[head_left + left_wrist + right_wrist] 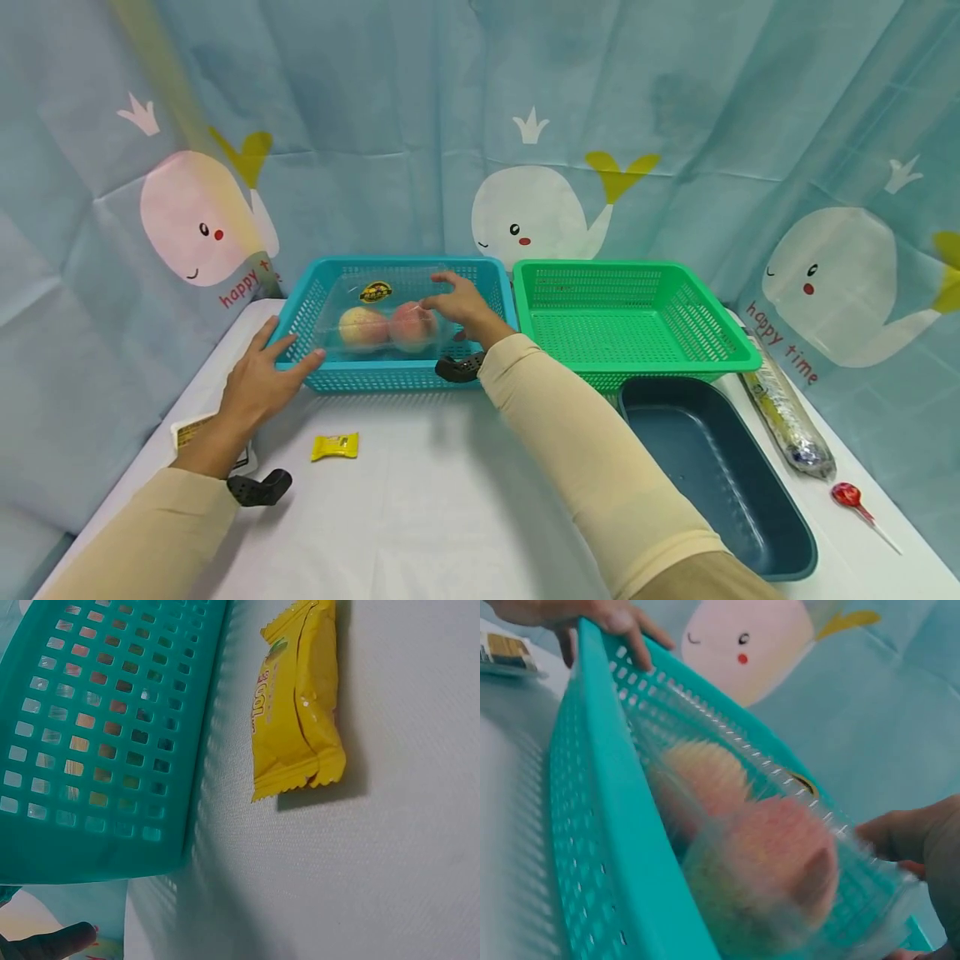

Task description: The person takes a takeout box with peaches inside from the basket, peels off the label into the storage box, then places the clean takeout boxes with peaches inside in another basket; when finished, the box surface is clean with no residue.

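Observation:
A blue plastic basket (330,379) with mesh sides stands at the back of the table. Inside it lies a clear plastic pack of peaches (363,327) with a black and yellow label; two peaches show. My right hand (467,307) holds the right end of this pack, its thumb partly hidden. In the right wrist view, the pack (757,862) slants within the basket walls. My left hand (262,379) touches the basket's left front corner, its fingers spread and fairly straight.
A yellow wrapped candy (335,447) lies in front of the basket. Beside my left wrist is a flat white packet (183,429). To the right are a green basket (637,367), a dark blue tub (780,517), a long wrapped roll (787,408) and a red lollipop (847,495).

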Demonstrator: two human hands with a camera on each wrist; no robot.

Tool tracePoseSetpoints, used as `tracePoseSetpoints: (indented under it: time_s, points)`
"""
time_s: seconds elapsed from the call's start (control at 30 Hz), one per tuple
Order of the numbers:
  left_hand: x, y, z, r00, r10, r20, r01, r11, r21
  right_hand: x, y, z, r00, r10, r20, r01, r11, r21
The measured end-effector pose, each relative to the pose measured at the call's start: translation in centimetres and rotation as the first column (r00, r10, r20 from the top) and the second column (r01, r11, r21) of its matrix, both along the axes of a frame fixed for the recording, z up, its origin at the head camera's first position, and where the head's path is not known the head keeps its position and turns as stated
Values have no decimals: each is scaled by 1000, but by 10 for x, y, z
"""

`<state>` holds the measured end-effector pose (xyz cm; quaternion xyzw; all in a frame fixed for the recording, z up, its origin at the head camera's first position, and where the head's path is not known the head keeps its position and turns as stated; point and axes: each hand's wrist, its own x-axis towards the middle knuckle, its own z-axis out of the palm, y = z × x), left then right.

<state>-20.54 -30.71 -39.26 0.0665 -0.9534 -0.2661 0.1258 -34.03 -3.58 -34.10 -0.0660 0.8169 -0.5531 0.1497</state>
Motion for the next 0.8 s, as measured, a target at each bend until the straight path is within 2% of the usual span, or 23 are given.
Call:
tracePoseSetpoints:
  time_s: [0.2, 0.67, 0.8]
  points:
    - [0, 0, 1, 1000, -4, -11, 5, 1000, 2, 5, -3, 1, 999, -14, -51, 10, 996, -84]
    - [0, 0, 1, 1000, -4, -23, 4, 1000, 9, 23, 17, 15, 999, -48, -10, 44, 969, -244]
    - [1, -1, -1, 1000, -7, -13, 7, 1000, 7, 32, 28, 23, 998, -54, 16, 56, 944, -327]
